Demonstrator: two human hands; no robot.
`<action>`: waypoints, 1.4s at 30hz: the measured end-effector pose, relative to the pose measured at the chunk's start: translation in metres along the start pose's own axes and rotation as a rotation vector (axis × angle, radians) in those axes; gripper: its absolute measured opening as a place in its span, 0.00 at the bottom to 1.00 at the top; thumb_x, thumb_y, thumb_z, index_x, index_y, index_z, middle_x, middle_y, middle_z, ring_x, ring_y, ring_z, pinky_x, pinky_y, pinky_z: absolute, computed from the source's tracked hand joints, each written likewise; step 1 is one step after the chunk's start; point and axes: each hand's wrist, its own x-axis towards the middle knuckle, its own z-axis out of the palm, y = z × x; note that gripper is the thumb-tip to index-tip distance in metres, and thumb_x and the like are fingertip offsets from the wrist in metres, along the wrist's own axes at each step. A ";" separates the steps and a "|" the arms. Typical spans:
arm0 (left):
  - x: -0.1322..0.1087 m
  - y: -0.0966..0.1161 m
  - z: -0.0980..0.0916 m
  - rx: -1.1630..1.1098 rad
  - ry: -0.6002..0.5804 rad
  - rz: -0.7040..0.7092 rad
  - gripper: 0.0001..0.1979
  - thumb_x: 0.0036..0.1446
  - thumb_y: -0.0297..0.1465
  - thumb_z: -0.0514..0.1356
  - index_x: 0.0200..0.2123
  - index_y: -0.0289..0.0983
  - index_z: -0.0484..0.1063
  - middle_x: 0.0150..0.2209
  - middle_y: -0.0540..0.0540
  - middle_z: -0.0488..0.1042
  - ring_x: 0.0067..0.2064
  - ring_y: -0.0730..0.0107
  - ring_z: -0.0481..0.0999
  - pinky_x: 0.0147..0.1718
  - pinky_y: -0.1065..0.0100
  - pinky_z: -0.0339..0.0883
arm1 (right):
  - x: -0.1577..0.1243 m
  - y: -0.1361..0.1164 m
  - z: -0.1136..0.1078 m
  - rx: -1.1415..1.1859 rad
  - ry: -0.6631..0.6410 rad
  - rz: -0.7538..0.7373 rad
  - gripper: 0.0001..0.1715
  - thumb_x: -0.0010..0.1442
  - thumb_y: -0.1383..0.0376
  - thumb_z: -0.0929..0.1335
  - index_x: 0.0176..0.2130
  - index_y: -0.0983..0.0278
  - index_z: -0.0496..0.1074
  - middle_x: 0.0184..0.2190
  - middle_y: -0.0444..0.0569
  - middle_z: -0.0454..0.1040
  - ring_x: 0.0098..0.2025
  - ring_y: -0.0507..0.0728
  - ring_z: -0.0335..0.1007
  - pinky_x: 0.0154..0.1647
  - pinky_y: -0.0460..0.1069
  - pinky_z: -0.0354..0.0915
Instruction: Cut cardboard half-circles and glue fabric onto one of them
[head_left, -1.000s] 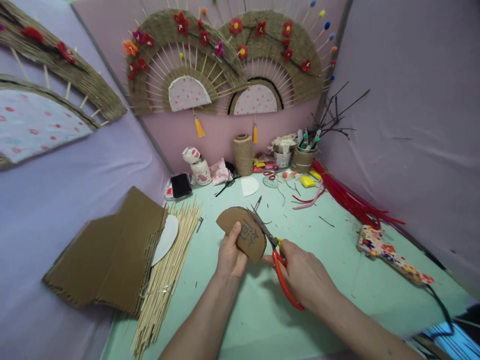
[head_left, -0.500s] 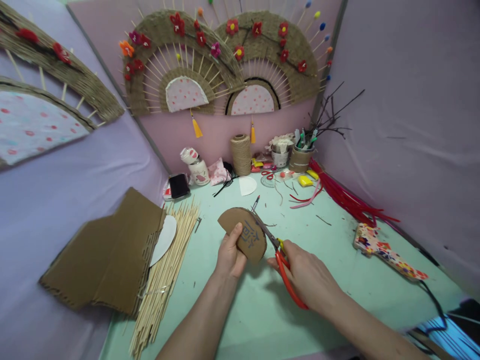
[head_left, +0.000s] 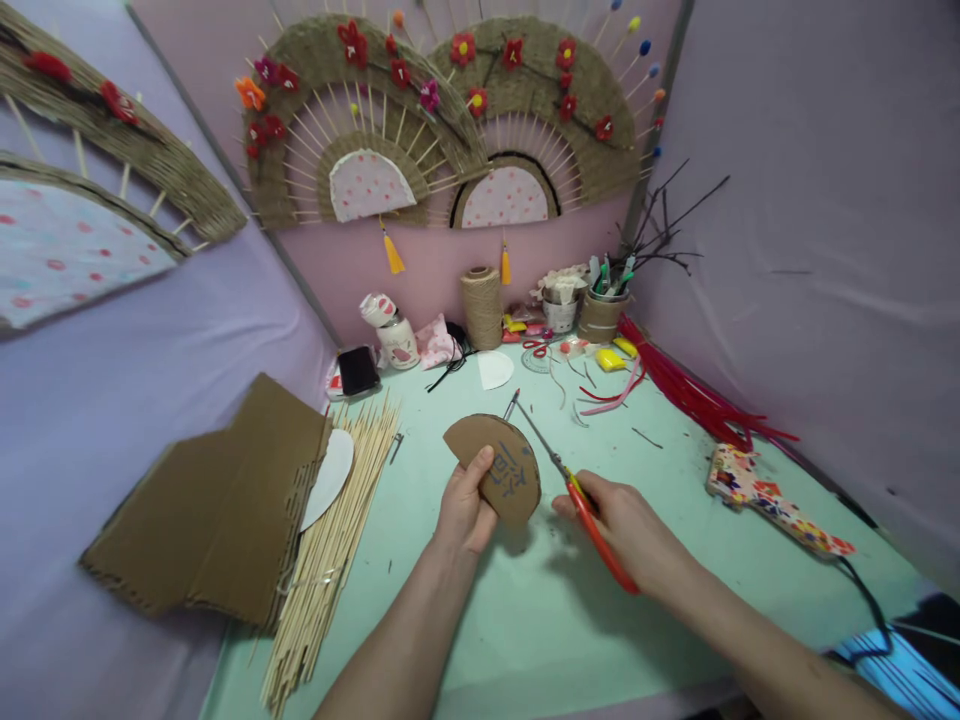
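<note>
Pinched between the thumb and fingers of my left hand (head_left: 466,500) is a half-round cardboard piece (head_left: 491,445) with dark pen marks on its face. My right hand (head_left: 626,530) grips scissors (head_left: 592,520) with red and yellow handles. The scissors' blades are together and point up and to the left, a little apart from the cardboard's right edge. Behind the cardboard a pen (head_left: 511,403) lies on the table, its tip close to the scissors' point.
To the left are a large cut cardboard sheet (head_left: 202,510) and a bundle of thin sticks (head_left: 330,560). A flower-patterned glue gun (head_left: 776,500) with a cord lies at right. Twine (head_left: 481,308), a white half-round piece (head_left: 495,370) and red pipe cleaners (head_left: 686,390) lie further back.
The scissors have come away from the cardboard edge to the right, and their blades have closed. The cardboard in my left hand has shifted slightly right. A thin scrap now lies near the pink strips.
</note>
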 end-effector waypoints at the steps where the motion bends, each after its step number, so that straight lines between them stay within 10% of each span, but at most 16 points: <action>1: 0.000 0.000 0.000 0.003 -0.005 -0.003 0.19 0.43 0.31 0.71 0.40 0.33 0.74 0.36 0.44 0.81 0.38 0.63 0.79 0.46 0.62 0.70 | 0.000 0.003 -0.002 0.031 0.009 0.008 0.20 0.63 0.50 0.58 0.27 0.59 0.52 0.21 0.41 0.65 0.25 0.54 0.60 0.27 0.47 0.53; 12: -0.004 0.000 0.002 0.064 -0.043 0.035 0.19 0.42 0.31 0.72 0.39 0.33 0.75 0.35 0.45 0.81 0.39 0.62 0.80 0.45 0.62 0.70 | -0.011 0.001 -0.008 0.049 -0.009 0.015 0.18 0.54 0.53 0.68 0.40 0.59 0.61 0.39 0.46 0.70 0.34 0.55 0.68 0.30 0.47 0.57; 24: -0.005 0.000 0.002 0.102 -0.067 0.041 0.19 0.40 0.32 0.72 0.37 0.33 0.76 0.34 0.44 0.81 0.37 0.61 0.80 0.44 0.60 0.71 | -0.012 0.002 -0.008 -0.227 0.053 -0.011 0.20 0.60 0.51 0.64 0.27 0.59 0.54 0.28 0.46 0.71 0.27 0.56 0.65 0.26 0.48 0.50; 35: -0.015 0.000 0.004 0.384 -0.208 0.017 0.19 0.38 0.33 0.73 0.36 0.31 0.78 0.36 0.38 0.81 0.36 0.59 0.79 0.38 0.63 0.71 | -0.003 0.020 -0.034 -0.011 0.147 -0.073 0.21 0.53 0.51 0.66 0.24 0.59 0.54 0.17 0.37 0.59 0.22 0.51 0.51 0.23 0.46 0.52; 42: -0.017 -0.005 0.002 0.550 -0.321 0.026 0.19 0.41 0.34 0.71 0.37 0.30 0.79 0.37 0.36 0.80 0.37 0.57 0.79 0.38 0.61 0.70 | 0.002 0.007 -0.039 0.361 0.061 -0.076 0.12 0.51 0.55 0.67 0.29 0.60 0.64 0.24 0.41 0.69 0.23 0.51 0.59 0.24 0.46 0.56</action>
